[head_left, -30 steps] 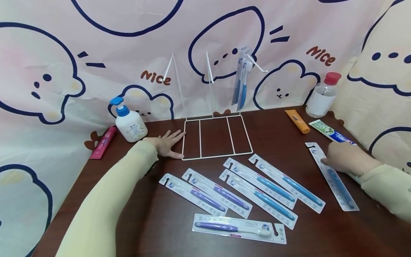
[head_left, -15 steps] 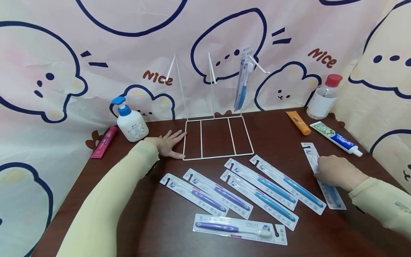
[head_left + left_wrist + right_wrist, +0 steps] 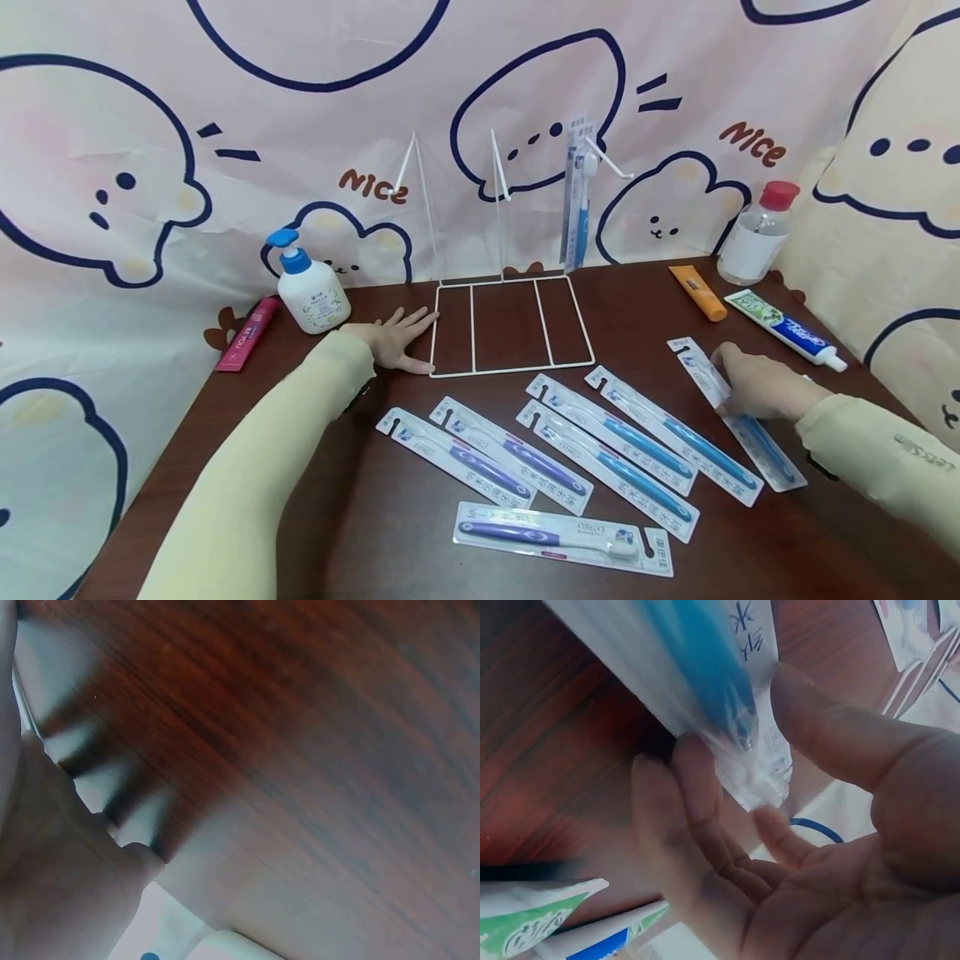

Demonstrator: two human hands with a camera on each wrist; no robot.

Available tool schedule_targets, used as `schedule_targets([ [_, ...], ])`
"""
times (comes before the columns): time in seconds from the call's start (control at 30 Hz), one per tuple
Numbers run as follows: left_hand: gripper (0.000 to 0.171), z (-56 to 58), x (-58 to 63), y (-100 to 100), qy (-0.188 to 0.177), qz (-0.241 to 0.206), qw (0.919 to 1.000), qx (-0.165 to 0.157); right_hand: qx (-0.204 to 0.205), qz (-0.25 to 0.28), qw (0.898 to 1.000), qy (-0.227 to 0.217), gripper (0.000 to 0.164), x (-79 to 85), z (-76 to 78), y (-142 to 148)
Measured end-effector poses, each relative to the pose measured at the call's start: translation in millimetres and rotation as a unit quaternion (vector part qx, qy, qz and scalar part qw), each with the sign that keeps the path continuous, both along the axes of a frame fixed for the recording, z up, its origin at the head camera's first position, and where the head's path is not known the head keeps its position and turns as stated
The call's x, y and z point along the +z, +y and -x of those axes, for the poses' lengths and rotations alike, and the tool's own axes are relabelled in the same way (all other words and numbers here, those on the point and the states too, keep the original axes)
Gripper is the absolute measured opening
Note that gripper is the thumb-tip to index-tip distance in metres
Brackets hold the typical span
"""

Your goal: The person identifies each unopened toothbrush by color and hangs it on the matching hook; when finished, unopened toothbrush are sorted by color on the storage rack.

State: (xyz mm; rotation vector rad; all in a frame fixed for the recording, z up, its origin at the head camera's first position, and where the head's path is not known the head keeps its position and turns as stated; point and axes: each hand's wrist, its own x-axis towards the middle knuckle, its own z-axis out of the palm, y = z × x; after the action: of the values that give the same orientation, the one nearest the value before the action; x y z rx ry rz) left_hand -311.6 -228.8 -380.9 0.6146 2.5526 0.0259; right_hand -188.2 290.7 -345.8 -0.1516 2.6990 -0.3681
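Note:
My right hand (image 3: 765,385) holds a packaged blue toothbrush (image 3: 767,446) near the table's right side. In the right wrist view, the thumb lies on one edge of the pack (image 3: 697,660) and the fingers on the other. My left hand (image 3: 393,342) rests on the table with its fingers spread, touching the left side of a white wire rack (image 3: 512,369). Packaged blue toothbrushes (image 3: 645,429) and purple ones (image 3: 487,467) lie in front of the rack. Another packaged purple toothbrush (image 3: 517,532) lies crosswise nearest me. Blue toothbrush packs (image 3: 577,204) hang from the rack's right hook.
Left of the rack stand a white pump bottle (image 3: 315,296) and a pink tube (image 3: 247,333). At the back right are an orange tube (image 3: 697,292), a toothpaste tube (image 3: 787,329) and a red-capped bottle (image 3: 753,242). Patterned cloth (image 3: 300,150) hangs behind.
My right hand has moved left, and the blue toothbrush pack has shifted left with it. The toothpaste tube, partly covered before, now shows fully. My left hand stays put.

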Motion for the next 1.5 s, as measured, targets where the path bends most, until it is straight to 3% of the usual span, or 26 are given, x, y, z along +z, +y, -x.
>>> schedule_targets([
  [0.1,0.107,-0.1,0.5,0,0.002,0.000,1.0000,0.001,0.000,-0.007,1.000,-0.019,0.080,-0.4,3.4,1],
  [0.37,0.106,-0.8,-0.3,-2,0.008,-0.003,0.9999,-0.006,0.013,-0.014,0.997,-0.075,0.055,2.6,11.7,0],
  [0.6,0.107,-2.5,-1.5,-2,0.009,-0.004,0.9999,-0.006,-0.001,0.019,0.997,-0.078,0.057,2.2,13.8,-7],
  [0.77,0.106,-3.3,-0.7,0,0.005,-0.001,1.0000,-0.006,0.017,0.029,0.999,-0.005,0.062,9.7,14.9,-11],
  [0.9,0.106,-3.1,0.7,1,0.009,0.004,0.9999,-0.007,0.022,0.053,0.996,0.074,0.048,29.6,15.3,-12],
  [1.0,0.106,-3.0,1.5,1,0.009,0.007,0.9999,-0.007,0.021,0.091,0.987,0.128,0.044,48.7,13.2,-16],
  [1.17,0.106,-2.8,2.4,1,0.006,0.002,1.0000,-0.005,0.020,0.165,0.966,0.200,0.058,77.4,3.4,-31],
  [1.3,0.106,-2.3,2.3,1,0.007,0.006,1.0000,-0.004,0.037,0.208,0.949,0.233,0.057,93.7,-1.5,-48],
  [1.5,0.107,-3.0,1.8,2,0.004,0.009,0.9999,0.004,0.062,0.240,0.941,0.231,0.057,109.2,2.1,-76],
])
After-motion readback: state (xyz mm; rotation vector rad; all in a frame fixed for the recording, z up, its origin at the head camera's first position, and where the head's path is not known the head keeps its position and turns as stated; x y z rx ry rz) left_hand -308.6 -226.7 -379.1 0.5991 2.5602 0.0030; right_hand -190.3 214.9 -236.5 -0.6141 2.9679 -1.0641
